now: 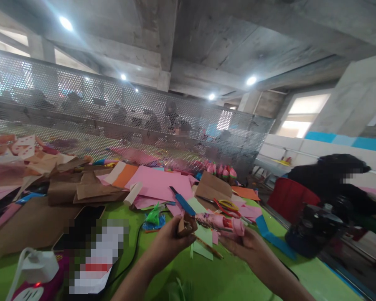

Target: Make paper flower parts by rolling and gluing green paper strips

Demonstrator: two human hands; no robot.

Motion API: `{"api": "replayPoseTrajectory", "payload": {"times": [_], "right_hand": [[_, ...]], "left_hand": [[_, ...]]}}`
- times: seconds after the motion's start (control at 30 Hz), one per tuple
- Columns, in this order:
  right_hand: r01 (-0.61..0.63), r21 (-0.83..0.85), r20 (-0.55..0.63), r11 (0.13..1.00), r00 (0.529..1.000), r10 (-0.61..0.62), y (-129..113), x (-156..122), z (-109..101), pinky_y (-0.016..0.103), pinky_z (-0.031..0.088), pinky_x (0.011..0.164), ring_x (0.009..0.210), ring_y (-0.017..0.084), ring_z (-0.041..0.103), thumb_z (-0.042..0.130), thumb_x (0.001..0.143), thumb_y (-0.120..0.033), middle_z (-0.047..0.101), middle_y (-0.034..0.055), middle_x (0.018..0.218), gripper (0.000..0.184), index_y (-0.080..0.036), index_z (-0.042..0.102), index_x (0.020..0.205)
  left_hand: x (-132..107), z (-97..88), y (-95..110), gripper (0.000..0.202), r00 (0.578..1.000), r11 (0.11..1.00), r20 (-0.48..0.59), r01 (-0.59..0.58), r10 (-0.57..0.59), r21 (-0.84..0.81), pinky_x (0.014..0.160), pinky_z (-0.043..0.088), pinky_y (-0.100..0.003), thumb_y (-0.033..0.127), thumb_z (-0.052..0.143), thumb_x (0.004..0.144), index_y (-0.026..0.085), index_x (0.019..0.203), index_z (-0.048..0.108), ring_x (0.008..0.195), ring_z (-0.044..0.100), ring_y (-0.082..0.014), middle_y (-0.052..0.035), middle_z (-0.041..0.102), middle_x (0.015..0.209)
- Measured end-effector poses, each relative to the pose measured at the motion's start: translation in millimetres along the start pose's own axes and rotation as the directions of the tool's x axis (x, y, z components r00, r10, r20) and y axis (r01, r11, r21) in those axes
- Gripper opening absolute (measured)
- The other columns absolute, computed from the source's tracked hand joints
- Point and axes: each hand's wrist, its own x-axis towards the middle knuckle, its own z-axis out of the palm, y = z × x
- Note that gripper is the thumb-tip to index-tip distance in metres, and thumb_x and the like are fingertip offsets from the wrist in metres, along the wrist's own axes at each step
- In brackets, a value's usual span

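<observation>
My left hand [172, 238] is closed around a small folded piece of brown cardboard [186, 225]. My right hand [242, 244] grips a pink tube-shaped piece [221, 222] with orange showing in its side and a round pink end. The far end of that tube meets or nearly meets the cardboard. Just beyond my left hand is a blue-handled craft knife [184, 202], its dark blade pointing away; whether my fingers touch it is unclear. Below the tube, a pencil-like stick [209, 246] lies over pale green paper [203, 234].
Pink paper sheets [163, 182], brown cardboard [214, 186] and red-and-yellow-handled scissors [228, 207] lie beyond my hands. A phone [81, 223] and a power strip [31, 288] are at left, with a black cable nearby. A perforated metal screen [128, 121] stands behind; a person [329, 171] sits at right.
</observation>
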Motion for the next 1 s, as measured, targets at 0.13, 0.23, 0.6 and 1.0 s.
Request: {"api": "replayPoseTrajectory", "payload": {"times": [0.13,0.23,0.6,1.0], "right_hand": [[-0.003,0.027,-0.003,1.0,1.0,0.003,2.7,-1.1,-0.3,0.05,0.037,0.111,0.124,0.034,0.057,0.069,0.084,-0.049,0.066,0.0083,0.13,0.047,-0.025,0.068,0.124],[-0.002,0.018,-0.009,1.0,1.0,0.002,5.6,-2.0,-1.1,0.05,0.037,0.112,0.122,0.033,0.058,0.069,0.085,-0.046,0.066,0.0091,0.13,0.046,-0.024,0.068,0.125],[0.037,0.094,0.054,0.995,0.998,-0.042,8.9,0.7,2.3,0.046,0.039,0.111,0.126,0.031,0.055,0.067,0.088,-0.04,0.063,0.008,0.134,0.045,-0.023,0.063,0.13],[0.035,0.222,0.069,0.974,0.996,-0.052,18.2,-3.8,6.3,0.043,0.042,0.108,0.119,0.028,0.061,0.069,0.087,-0.041,0.068,0.0058,0.126,0.043,-0.026,0.065,0.127]], "left_hand": [[0.3,0.2,1.6,0.024,1.0,1.0,0.014,0.008,-0.008,-0.002,0.07,0.04,-0.025,0.024,0.069,0.071,0.018,0.093,0.061,0.078,0.05,-0.0173,-0.0003,0.058,0.083],[-0.4,0.5,3.3,0.024,1.0,1.0,0.017,0.015,-0.014,-0.012,0.07,0.041,-0.025,0.023,0.068,0.071,0.018,0.093,0.06,0.078,0.05,-0.0173,-0.001,0.058,0.084],[0.0,0.0,-1.5,0.026,1.0,0.998,0.003,-0.011,0.011,0.064,0.072,0.043,-0.027,0.025,0.067,0.071,0.017,0.095,0.061,0.081,0.054,-0.0192,-0.0027,0.063,0.087],[1.5,-0.6,-9.4,0.029,1.0,0.989,-0.015,-0.009,0.011,0.145,0.08,0.047,-0.028,0.033,0.065,0.072,0.018,0.096,0.061,0.091,0.063,-0.0231,-0.0046,0.07,0.094]]}}
